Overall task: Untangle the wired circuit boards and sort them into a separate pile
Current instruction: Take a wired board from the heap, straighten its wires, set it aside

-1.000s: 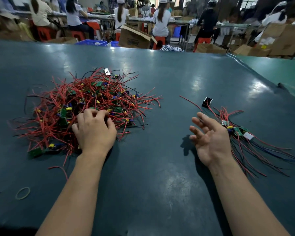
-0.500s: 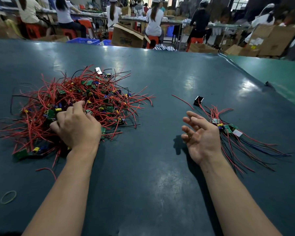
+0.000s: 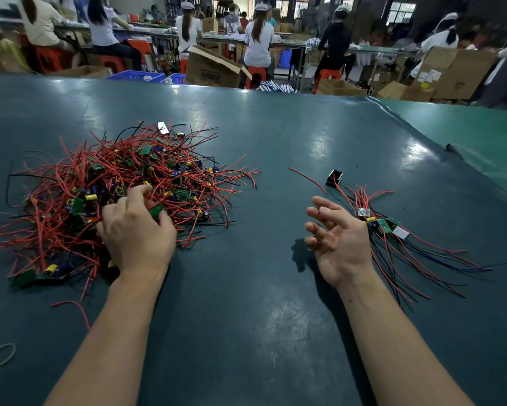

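My left hand (image 3: 138,235) is buried in the near edge of the tangled heap (image 3: 111,186) of red-wired boards, fingers curled down into it, thumb and forefinger pinching a small green circuit board (image 3: 156,209). My right hand (image 3: 338,241) hovers palm-up over the table (image 3: 275,317), fingers loosely spread, holding nothing. Just beside it to the right lies the sorted pile (image 3: 392,238), wires fanned out.
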A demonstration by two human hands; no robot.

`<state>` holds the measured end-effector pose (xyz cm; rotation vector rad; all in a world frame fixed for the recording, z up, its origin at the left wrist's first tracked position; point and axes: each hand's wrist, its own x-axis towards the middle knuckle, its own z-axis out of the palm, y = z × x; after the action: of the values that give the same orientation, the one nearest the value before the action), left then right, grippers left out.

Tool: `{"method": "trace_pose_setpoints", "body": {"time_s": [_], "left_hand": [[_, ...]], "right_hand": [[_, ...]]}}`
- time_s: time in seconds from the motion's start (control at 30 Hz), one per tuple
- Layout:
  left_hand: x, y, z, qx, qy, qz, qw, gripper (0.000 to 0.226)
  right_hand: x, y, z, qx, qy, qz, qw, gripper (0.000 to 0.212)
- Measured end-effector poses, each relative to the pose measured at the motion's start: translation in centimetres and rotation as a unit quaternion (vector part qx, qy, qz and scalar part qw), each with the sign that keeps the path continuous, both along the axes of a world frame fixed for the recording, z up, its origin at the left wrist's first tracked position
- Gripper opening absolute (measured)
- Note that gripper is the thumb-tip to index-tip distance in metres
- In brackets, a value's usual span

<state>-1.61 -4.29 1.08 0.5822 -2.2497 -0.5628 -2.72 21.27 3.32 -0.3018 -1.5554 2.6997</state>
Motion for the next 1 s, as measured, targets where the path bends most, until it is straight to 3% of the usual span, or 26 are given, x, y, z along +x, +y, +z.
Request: {"method": "trace_pose_setpoints", "body": {"time_s": [0.2,0.33,0.5,0.6,0.67,0.83,1.0], "left_hand": [[0.1,-0.5,1.1,-0.005,0.158,0.040,0.987,0.034],[0.3,0.0,1.2,-0.014,0.250,-0.013,0.968,0.026],[0.0,0.6,1.1,-0.023,0.235,-0.075,0.969,0.033],[-0.3,0.5,0.7,-0.013,0.177,-0.059,0.982,0.036],[-0.3,0.6,0.5,-0.057,0.170,-0.050,0.982,0.033],[-0.3,3.1,0.4,-0.153,0.230,-0.125,0.953,0.023],[0.4,4.9,0.8,-0.214,0.313,-0.224,0.898,0.015]], "right_hand": [[0.1,0.1,0.0,-0.003,-0.002,0.001,1.000,0.019],[0.1,0.2,-0.1,-0.010,-0.004,0.001,1.000,0.020],[0.0,0.1,-0.1,-0.009,-0.003,0.000,1.000,0.020],[0.0,0.1,-0.1,-0.009,-0.003,0.000,1.000,0.019],[0.0,0.1,-0.1,-0.009,-0.003,0.001,1.000,0.019],[-0.2,0.0,-0.2,0.002,-0.004,0.006,1.000,0.019],[-0.2,-0.3,-0.2,0.027,-0.003,0.062,0.998,0.018]]}}
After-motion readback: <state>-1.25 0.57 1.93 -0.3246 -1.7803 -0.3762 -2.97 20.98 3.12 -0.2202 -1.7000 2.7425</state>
